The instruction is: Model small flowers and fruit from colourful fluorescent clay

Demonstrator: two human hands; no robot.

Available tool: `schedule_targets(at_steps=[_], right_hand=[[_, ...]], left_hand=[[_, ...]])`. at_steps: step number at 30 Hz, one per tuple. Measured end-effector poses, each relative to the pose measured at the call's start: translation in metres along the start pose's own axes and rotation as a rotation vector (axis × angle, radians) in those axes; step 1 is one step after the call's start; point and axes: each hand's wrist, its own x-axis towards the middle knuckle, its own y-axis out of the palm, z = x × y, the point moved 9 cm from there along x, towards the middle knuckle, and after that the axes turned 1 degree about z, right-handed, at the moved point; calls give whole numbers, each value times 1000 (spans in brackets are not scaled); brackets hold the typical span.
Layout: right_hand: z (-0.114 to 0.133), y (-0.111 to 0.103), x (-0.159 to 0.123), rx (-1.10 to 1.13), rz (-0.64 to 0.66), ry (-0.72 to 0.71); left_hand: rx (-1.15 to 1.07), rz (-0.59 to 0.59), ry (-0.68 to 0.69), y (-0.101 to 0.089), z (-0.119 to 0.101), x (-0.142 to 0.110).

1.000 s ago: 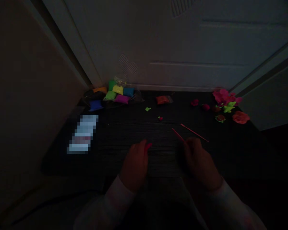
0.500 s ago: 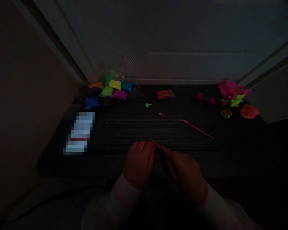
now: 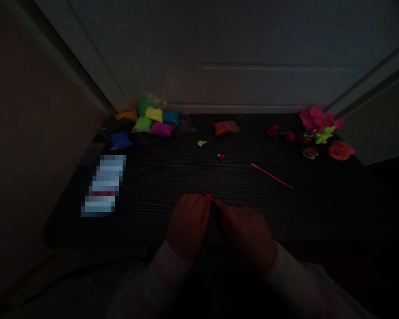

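Observation:
Over the near part of the dark table (image 3: 173, 177), my two hands meet almost fingertip to fingertip. My right hand (image 3: 248, 235) is closed around a thin pink modelling tool (image 3: 213, 199), its tip pointing to the upper left. That tip lies against a small lump of red-pink clay (image 3: 209, 196) pinched in the fingers of my left hand (image 3: 188, 227); most of the lump is hidden and dim. Beyond my hands are a small red and green clay piece (image 3: 221, 157) and a light green clay piece (image 3: 201, 143). A second pink modelling tool (image 3: 271, 176) lies to the right.
Several bags of coloured clay (image 3: 142, 124) are heaped at the back left, and an orange clay bag (image 3: 222, 128) lies at the back middle. A lit, blurred-out screen (image 3: 104, 184) is at left. Pink clay flowers (image 3: 319, 119) and a coral flower (image 3: 341, 150) sit at the back right.
My right hand has come closer to my left, and the tool's tip now reaches further left across the clay at the left fingertips. The whole view has shifted slightly.

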Motion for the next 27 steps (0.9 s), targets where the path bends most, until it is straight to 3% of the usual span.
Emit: schedule_targets(at_steps=[21, 24, 27], right_hand=[[2, 6, 0, -44, 71, 13], [0, 4, -3, -1, 28, 42], [-12, -3, -8, 74, -47, 72]], left_hand=[[7, 3, -27, 1, 0, -3], [24, -63, -30, -7, 5, -6], [49, -162, -64, -28, 23, -9]])
